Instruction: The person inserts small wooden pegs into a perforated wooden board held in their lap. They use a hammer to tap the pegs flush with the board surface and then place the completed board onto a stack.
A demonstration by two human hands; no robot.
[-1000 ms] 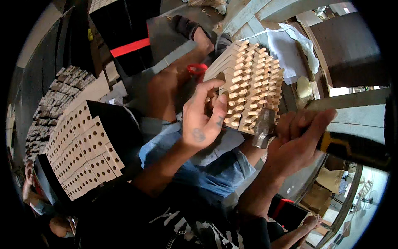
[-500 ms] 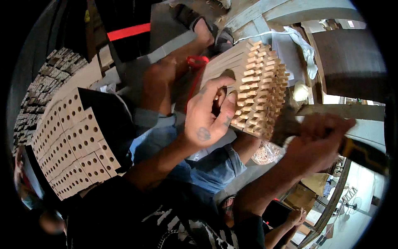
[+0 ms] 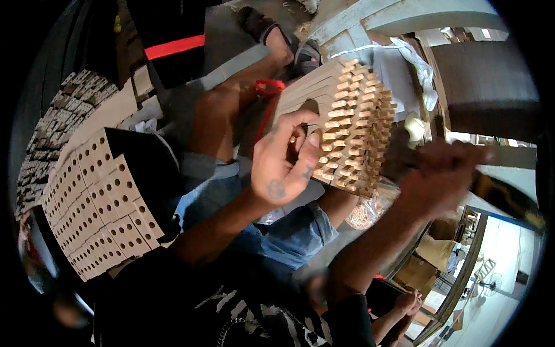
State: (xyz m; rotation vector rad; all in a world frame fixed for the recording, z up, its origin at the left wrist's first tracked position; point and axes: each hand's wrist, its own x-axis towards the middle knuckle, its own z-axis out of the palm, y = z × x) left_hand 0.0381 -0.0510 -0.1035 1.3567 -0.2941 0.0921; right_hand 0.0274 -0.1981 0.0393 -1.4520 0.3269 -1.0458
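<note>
While a black-sided box packed with drilled wooden blocks is standing at the person's left, a wide array of pale wooden blocks is resting in front of the knees, its right part bristling with pegs. The right hand, blurred, is wrapping its fingers around a hammer, whose black-and-yellow handle is pointing rightward and whose smeared head is hovering near the pegs. The left hand is leaning over the array beside the pegs; its thumb and index fingertips are curving toward each other, apart, and one cannot tell whether the fingers are gripping anything. Near the array's lower right corner, a clear bag is holding loose pegs. A red strap is lying along the array's left side.
</note>
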